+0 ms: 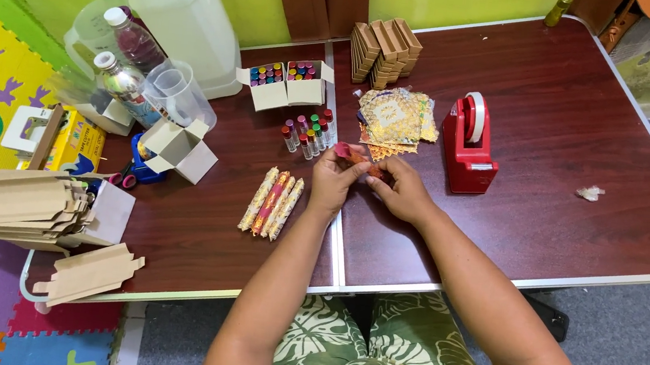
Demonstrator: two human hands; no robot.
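Both hands meet over the middle of the dark brown tabletop. The left hand and the right hand are closed together on a small tube partly wrapped in patterned paper, fingertips pinching it from either side; its reddish end sticks out above the left fingers.

Just left of the left hand lie 3 wrapped tubes, side by side and touching. Beyond the hands stands a cluster of small vials with coloured caps, and behind them 2 open white boxes filled with more vials. A loose pile of gold-patterned paper squares lies right of the vials, with a red tape dispenser just beside it. A stack of folded brown cartons sits at the far edge. An empty open white box rests to the left, near flat cardboard blanks at the left edge.
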